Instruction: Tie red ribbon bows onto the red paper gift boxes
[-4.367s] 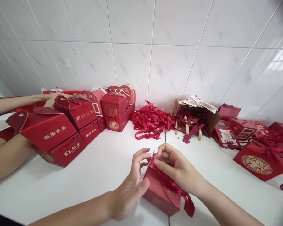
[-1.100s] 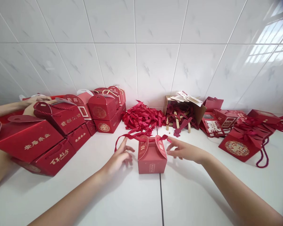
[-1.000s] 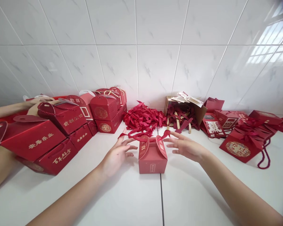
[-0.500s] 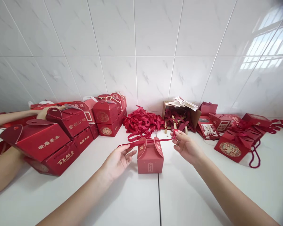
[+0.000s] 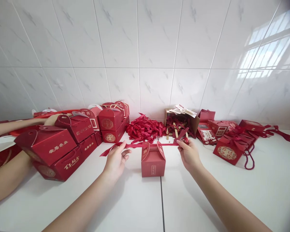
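Upright in front of me stands a small red gift box, its curved top flaps drawn together. A red ribbon runs across the top of the box, stretched nearly straight between my hands. To the box's left, my left hand pinches the ribbon between thumb and fingers, with a loose tail beyond it. My right hand, on the other side, is closed on the ribbon's other end. Whether the ribbon passes through holes in the flaps is hard to make out. Neither hand touches the box.
Stacked red boxes stand at the left, with another person's arms around them. Behind my box lie a heap of red ribbons and an open carton of tags. Several finished-looking red boxes with cords sit at the right.
My left hand has moved a little left and up, and the ribbon is now pulled straighter, with a longer tail at left. My right hand has closed more on its end. The view has shifted slightly.
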The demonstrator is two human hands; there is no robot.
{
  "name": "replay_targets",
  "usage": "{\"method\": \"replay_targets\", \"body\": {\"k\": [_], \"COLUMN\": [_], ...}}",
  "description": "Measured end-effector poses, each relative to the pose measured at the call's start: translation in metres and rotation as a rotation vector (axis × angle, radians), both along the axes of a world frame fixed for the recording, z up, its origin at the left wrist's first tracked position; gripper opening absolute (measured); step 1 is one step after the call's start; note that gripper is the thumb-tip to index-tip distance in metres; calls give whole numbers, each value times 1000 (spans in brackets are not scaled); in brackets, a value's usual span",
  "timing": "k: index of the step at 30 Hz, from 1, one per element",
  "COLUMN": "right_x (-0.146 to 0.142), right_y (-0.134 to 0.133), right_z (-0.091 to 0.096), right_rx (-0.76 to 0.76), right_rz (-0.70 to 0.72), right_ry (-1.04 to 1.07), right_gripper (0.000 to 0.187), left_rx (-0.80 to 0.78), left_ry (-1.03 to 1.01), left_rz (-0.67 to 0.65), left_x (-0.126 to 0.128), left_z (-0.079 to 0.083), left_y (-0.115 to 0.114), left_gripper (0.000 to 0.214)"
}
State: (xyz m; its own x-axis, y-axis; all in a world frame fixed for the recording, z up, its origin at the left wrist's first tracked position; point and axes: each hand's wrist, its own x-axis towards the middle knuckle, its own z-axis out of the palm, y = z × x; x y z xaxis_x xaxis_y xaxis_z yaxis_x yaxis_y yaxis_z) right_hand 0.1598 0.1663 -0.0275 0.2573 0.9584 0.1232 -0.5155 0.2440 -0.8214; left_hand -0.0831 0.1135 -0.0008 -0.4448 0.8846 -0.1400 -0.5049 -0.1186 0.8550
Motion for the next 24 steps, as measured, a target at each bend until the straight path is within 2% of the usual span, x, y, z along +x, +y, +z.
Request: {"method": "replay_targets", "body": {"k": [3,6,9,12,14,18,24], "right_x": [2,5,5,1,-5,-16,-13], "right_y": [-3,-7,-11,-14,-16,-15,0], "right_z": [8,24,44,65,78,91,78], "right_rx": [114,196,301,348,292,88,-72], "right_rz": [-107,-174,-177,-124,-35,160,203], "right_ry": [-137,-242,-322,-320,-227,88,256], "right_gripper": [30,27,30,32,27,15,22], "left_rx": [68,178,291,381,421,482,462], "left_ry": [63,166,293,518,633,671,661], "left_rz": [10,9,12,4,2,-40,-54], "left_x": [-4,-5,-2,4,10,20,20], "left_z": [7,20,40,61,74,89,93], "left_y": [4,5,4,2,1,4,8], "left_gripper": [29,41,45,42,37,31,34]}}
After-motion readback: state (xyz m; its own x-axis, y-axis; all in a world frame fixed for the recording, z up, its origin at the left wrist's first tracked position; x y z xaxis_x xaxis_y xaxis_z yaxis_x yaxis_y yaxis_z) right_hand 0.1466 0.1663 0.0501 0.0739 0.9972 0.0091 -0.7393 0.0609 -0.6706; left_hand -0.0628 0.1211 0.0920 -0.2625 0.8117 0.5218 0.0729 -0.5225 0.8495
